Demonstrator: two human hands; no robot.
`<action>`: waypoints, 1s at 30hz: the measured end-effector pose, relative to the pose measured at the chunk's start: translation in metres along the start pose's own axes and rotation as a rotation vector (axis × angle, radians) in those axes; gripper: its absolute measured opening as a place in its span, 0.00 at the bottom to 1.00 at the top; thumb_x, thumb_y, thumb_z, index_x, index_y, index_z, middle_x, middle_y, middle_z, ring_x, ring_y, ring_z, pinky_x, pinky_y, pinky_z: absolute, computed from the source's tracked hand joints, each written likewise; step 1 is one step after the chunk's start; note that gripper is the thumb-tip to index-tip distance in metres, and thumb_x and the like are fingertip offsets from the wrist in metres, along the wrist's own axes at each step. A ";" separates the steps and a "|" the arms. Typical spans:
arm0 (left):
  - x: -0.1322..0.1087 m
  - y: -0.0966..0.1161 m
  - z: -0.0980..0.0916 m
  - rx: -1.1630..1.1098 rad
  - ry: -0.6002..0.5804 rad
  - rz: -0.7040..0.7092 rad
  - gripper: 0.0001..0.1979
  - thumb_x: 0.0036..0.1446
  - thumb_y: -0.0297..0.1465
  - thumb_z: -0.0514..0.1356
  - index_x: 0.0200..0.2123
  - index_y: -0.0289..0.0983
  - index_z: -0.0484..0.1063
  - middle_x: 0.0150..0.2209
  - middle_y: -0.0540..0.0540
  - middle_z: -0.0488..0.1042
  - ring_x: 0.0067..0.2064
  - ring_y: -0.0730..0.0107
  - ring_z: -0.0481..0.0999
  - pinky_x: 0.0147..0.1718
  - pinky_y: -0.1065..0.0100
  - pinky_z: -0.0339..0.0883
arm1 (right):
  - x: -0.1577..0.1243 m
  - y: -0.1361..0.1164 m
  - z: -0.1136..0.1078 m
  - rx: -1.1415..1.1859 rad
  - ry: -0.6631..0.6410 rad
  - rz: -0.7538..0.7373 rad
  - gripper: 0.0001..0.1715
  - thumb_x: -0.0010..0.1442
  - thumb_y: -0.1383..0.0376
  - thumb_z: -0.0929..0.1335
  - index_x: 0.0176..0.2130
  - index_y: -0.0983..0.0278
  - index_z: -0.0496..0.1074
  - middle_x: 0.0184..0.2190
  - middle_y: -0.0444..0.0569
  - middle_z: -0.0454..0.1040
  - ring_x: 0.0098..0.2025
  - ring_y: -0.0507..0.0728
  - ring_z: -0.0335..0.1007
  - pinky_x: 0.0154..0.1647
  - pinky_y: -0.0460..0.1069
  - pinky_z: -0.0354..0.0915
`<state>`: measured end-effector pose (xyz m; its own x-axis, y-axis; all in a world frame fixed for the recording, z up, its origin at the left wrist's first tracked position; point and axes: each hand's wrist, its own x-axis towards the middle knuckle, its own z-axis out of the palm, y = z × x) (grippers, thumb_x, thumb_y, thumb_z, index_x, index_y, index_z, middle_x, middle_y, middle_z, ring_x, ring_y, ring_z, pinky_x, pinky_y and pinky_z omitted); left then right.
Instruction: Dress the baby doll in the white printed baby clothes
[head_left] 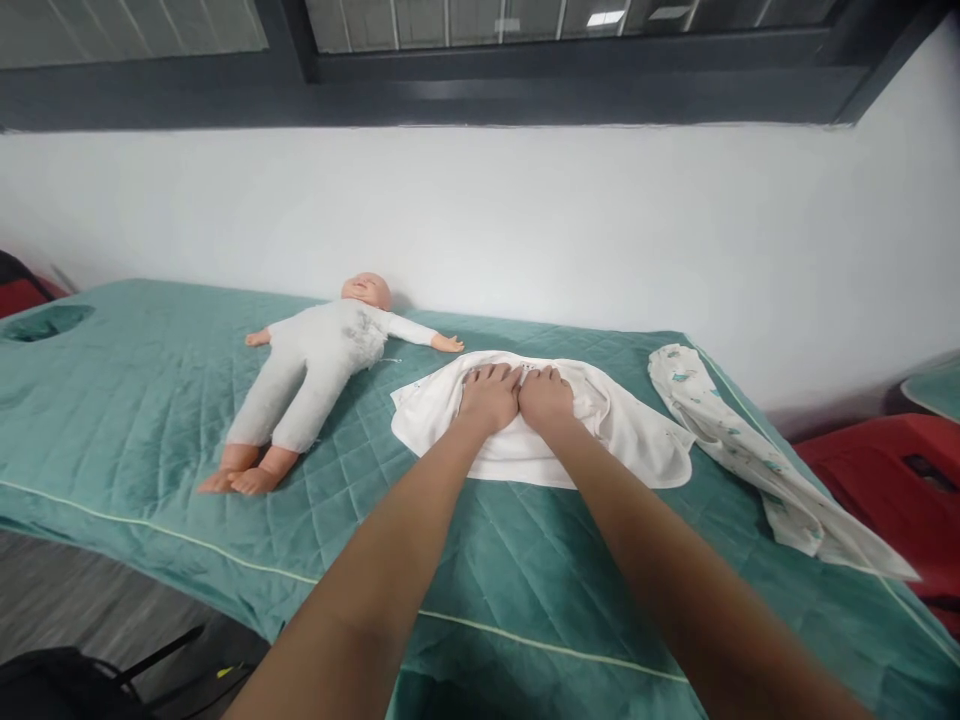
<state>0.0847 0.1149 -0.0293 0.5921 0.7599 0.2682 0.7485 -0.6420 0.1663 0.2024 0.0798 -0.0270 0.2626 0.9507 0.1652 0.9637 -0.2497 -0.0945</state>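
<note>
A white cloth (637,440), possibly a baby garment, lies rumpled and partly folded on the green quilted bed cover (360,440). My left hand (490,393) rests on its middle, fingers bent over the fabric near its far edge. Right beside it, almost touching, my right hand (547,396) is curled on the same cloth, its fingertips tucked into the folds. To the left, a baby doll (315,345) in a white suit lies on its back, one arm stretched toward the cloth.
A long white printed cloth (727,435) lies along the bed's right edge. Behind the bed rises a white wall (480,220) under a dark window frame (480,95). Red cases (885,480) stand at the right, and a black item (67,685) is on the floor lower left.
</note>
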 end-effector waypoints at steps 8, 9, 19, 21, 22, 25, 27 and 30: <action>0.016 0.005 0.001 0.030 -0.067 -0.145 0.25 0.65 0.42 0.43 0.63 0.53 0.62 0.64 0.45 0.61 0.61 0.50 0.58 0.57 0.43 0.52 | 0.007 0.018 0.011 0.024 -0.068 -0.023 0.35 0.70 0.55 0.49 0.68 0.68 0.53 0.71 0.61 0.46 0.72 0.64 0.41 0.67 0.59 0.44; 0.017 0.005 0.001 0.026 -0.074 -0.151 0.25 0.65 0.43 0.43 0.63 0.53 0.62 0.64 0.45 0.60 0.61 0.50 0.58 0.57 0.43 0.52 | 0.008 0.020 0.011 0.026 -0.079 -0.030 0.35 0.70 0.55 0.49 0.68 0.67 0.52 0.71 0.60 0.45 0.72 0.63 0.40 0.67 0.59 0.44; 0.011 0.014 0.006 0.033 -0.050 -0.231 0.27 0.65 0.39 0.40 0.64 0.44 0.62 0.67 0.45 0.57 0.66 0.55 0.53 0.63 0.47 0.48 | 0.003 0.024 0.004 0.042 -0.096 -0.047 0.34 0.70 0.52 0.48 0.68 0.58 0.54 0.71 0.54 0.46 0.71 0.62 0.42 0.67 0.61 0.45; 0.007 0.018 0.007 0.039 -0.041 -0.266 0.29 0.65 0.39 0.39 0.65 0.39 0.60 0.68 0.43 0.55 0.68 0.56 0.50 0.65 0.48 0.44 | -0.006 0.019 0.003 0.040 -0.071 -0.021 0.35 0.70 0.53 0.48 0.69 0.63 0.54 0.71 0.56 0.48 0.71 0.62 0.42 0.68 0.60 0.43; 0.005 0.020 0.008 0.041 -0.035 -0.286 0.30 0.65 0.39 0.38 0.65 0.37 0.59 0.68 0.42 0.55 0.68 0.56 0.50 0.66 0.49 0.43 | -0.011 0.017 0.003 0.037 -0.050 0.001 0.35 0.70 0.54 0.49 0.68 0.67 0.54 0.70 0.59 0.49 0.71 0.63 0.42 0.68 0.60 0.42; 0.002 0.023 0.008 0.046 -0.018 -0.324 0.31 0.65 0.40 0.38 0.65 0.35 0.59 0.69 0.40 0.54 0.69 0.56 0.49 0.67 0.49 0.40 | -0.020 0.011 0.001 0.024 0.018 0.083 0.36 0.69 0.56 0.50 0.65 0.76 0.56 0.68 0.66 0.51 0.70 0.66 0.45 0.68 0.59 0.41; 0.001 0.023 0.006 0.044 -0.020 -0.329 0.31 0.65 0.40 0.38 0.65 0.35 0.58 0.69 0.40 0.53 0.69 0.56 0.49 0.67 0.49 0.40 | -0.019 0.012 -0.001 0.019 0.035 0.134 0.36 0.69 0.55 0.52 0.63 0.78 0.59 0.66 0.69 0.54 0.68 0.68 0.50 0.67 0.59 0.44; 0.004 0.018 0.001 0.038 -0.065 -0.336 0.31 0.65 0.42 0.38 0.66 0.36 0.57 0.69 0.40 0.52 0.69 0.55 0.50 0.67 0.49 0.43 | -0.008 0.021 -0.005 0.024 0.013 0.180 0.38 0.68 0.53 0.54 0.63 0.80 0.59 0.63 0.72 0.59 0.64 0.70 0.56 0.63 0.59 0.51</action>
<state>0.1008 0.1063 -0.0259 0.3275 0.9339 0.1433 0.9148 -0.3514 0.1994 0.2212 0.0662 -0.0257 0.4313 0.8886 0.1561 0.8997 -0.4109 -0.1469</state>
